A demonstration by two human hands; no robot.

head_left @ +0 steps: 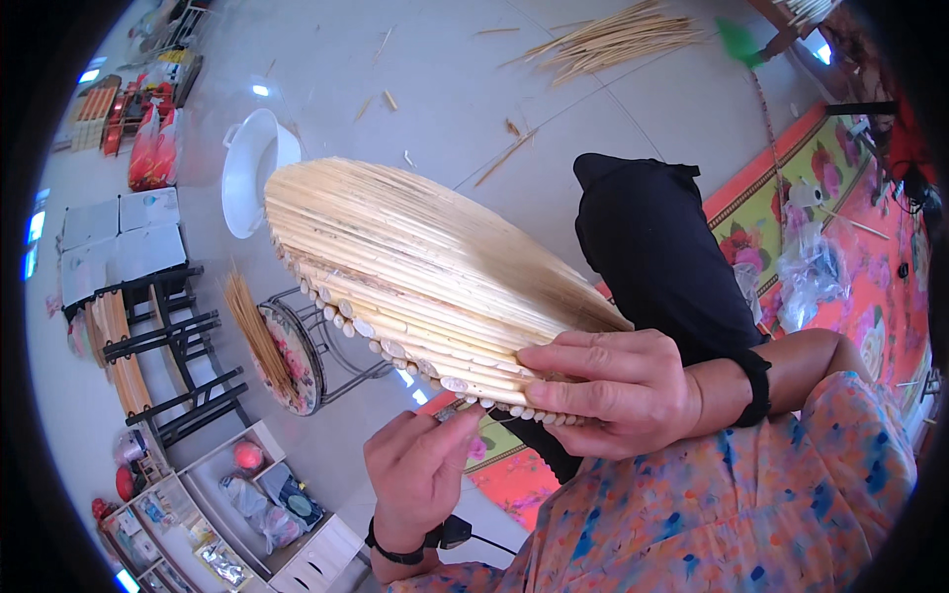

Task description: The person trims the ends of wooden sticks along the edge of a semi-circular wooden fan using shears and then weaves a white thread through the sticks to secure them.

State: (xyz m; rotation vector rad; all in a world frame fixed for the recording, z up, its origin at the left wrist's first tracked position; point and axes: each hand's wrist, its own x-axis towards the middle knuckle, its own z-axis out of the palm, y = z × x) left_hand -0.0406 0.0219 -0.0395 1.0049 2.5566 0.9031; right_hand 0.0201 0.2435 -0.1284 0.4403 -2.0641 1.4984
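A curved panel of pale stalks [425, 262], laid side by side, is held up in front of me at a tilt. Cut stalk ends line its lower edge. My right hand [618, 390] grips the panel's near right end, fingers lying across the stalks. Just below that edge, my left hand [420, 469] is closed in a pinch, its fingertips close to the cut ends. A thin dark strand shows by those fingertips, too fine to name, and what the pinch holds is hidden.
Loose stalks [618, 40] lie on the tiled floor at the far side. A white basin [259, 173] stands beyond the panel. To the left are a round stool [297, 346] with a stalk bundle [255, 331], folded furniture [163, 336] and an open drawer unit [227, 509]. Patterned matting [870, 287] spreads at right.
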